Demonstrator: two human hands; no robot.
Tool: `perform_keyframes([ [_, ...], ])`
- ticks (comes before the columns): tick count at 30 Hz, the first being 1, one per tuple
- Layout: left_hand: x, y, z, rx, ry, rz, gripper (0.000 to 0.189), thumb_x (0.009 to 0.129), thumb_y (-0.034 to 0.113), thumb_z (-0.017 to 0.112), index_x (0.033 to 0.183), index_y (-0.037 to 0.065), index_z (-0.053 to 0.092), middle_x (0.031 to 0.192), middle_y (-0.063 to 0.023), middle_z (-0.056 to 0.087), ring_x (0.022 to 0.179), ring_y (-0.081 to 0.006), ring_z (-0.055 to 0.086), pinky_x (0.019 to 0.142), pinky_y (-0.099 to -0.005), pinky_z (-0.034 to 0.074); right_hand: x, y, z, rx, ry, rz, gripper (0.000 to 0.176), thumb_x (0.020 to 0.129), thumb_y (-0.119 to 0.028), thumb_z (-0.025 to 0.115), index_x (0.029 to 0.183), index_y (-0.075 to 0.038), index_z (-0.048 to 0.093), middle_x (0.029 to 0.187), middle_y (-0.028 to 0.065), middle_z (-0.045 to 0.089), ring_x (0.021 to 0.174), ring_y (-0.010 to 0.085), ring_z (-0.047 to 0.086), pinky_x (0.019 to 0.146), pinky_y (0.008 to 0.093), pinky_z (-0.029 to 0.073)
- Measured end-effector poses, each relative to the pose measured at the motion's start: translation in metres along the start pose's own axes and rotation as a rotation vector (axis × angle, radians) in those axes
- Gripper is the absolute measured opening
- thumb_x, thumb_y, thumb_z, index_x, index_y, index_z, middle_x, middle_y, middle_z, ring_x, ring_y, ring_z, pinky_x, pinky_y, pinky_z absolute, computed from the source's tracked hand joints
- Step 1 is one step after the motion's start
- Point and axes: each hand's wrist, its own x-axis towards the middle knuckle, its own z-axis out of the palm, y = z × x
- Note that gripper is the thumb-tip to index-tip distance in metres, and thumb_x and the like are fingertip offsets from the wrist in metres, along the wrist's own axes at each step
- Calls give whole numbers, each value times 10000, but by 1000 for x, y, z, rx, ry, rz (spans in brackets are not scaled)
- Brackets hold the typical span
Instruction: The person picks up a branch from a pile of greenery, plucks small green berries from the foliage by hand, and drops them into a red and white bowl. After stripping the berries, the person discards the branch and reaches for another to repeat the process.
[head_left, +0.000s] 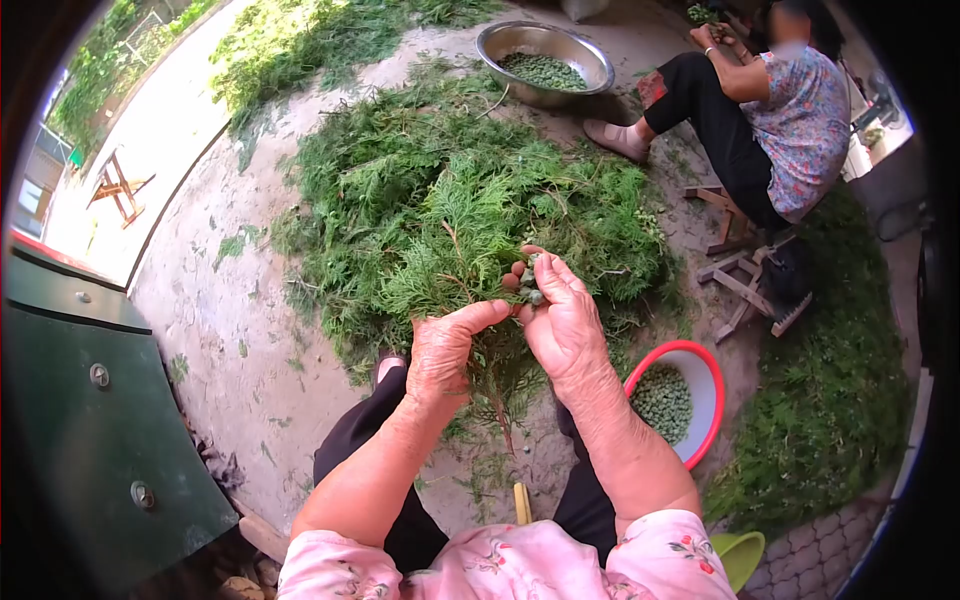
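Note:
My left hand (445,352) is closed around an evergreen sprig (440,275), whose flat, scaly foliage spreads over the pile ahead. A brown stem end (503,425) hangs below my hands. Close beside it, my right hand (568,325) has its fingers curled around several small green cones (533,290), with the fingertips near the sprig. Beneath and beyond both hands lies a large heap of cut evergreen branches (380,190). By my right forearm stands a white basin with a red rim (708,385), partly filled with green cones (662,405).
A metal basin (540,97) with green cones stands behind the heap. At right a seated person (800,130) holds a green sprig. Wooden stools (740,290) stand nearby. More greenery (820,400) covers the ground at right; a dark green panel (90,420) is at left.

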Motion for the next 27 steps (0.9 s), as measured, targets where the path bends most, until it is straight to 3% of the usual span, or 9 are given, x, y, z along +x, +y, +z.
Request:
perform_keyframes([
  [5, 5, 0, -6, 55, -38, -38, 188, 724, -2, 626, 910, -30, 625, 841, -97, 650, 720, -168, 623, 668, -290, 511, 0, 6, -2, -96, -12, -39, 227, 909, -278, 533, 1033, -88, 547, 852, 3, 528, 742, 96, 511, 600, 263, 427],
  [8, -4, 5, 1, 97, -12, -20, 175, 718, 9, 617, 887, -38, 626, 818, -106, 648, 687, -171, 621, 644, -297, 513, -6, 5, 6, -437, 53, -136, 221, 903, -262, 550, 1017, -72, 554, 685, -51, 494, 547, 26, 439, 443, 174, 343],
  [11, -3, 5, -7, 29, -8, -30, 181, 711, 14, 615, 883, -43, 626, 797, -99, 646, 673, -167, 617, 632, -296, 509, -3, 3, 5, -477, 80, -222, 212, 898, -259, 560, 999, -72, 558, 649, -56, 481, 520, 23, 428, 439, 171, 337],
  [13, -3, 10, -7, 69, 11, -26, 177, 716, 20, 619, 881, -42, 627, 800, -96, 645, 681, -167, 616, 633, -295, 508, -3, -7, 2, -395, 69, -154, 227, 895, -267, 563, 994, -63, 553, 685, -31, 507, 541, 39, 460, 442, 188, 355],
  [15, -3, 12, -7, 108, 31, -20, 173, 721, 27, 623, 879, -42, 629, 804, -93, 644, 688, -167, 616, 634, -293, 506, 3, -11, -5, -58, -8, -10, 248, 894, -276, 560, 995, -50, 548, 732, 1, 533, 564, 70, 492, 454, 210, 370],
  [16, -2, 11, -7, 115, 24, -1, 170, 741, 70, 622, 878, -30, 637, 809, -86, 641, 701, -171, 612, 655, -295, 504, 6, -13, -11, -33, -88, 1, 274, 901, -279, 543, 1013, -29, 536, 807, 51, 567, 639, 130, 560, 515, 249, 454],
  [17, -1, 11, -6, 122, 16, 18, 176, 761, 113, 621, 876, -18, 644, 814, -80, 638, 715, -176, 609, 675, -296, 502, 6, -14, -12, -32, -87, -1, 274, 901, -279, 543, 1013, -29, 536, 807, 51, 567, 639, 130, 560, 515, 249, 454],
  [20, 2, 12, -10, 89, 29, 22, 178, 788, 132, 617, 892, -9, 649, 819, -67, 639, 712, -163, 601, 662, -287, 497, 6, -19, -12, 59, -77, -4, 277, 928, -253, 484, 1055, -7, 510, 915, 127, 589, 830, 240, 619, 697, 347, 548],
  [27, 1, 11, -3, 104, 3, -3, 187, 802, 149, 625, 906, -4, 655, 798, -49, 631, 700, -147, 590, 659, -275, 491, 6, -20, -19, 202, -130, 44, 302, 939, -244, 456, 1083, 16, 510, 974, 160, 575, 917, 294, 588, 791, 410, 517],
])
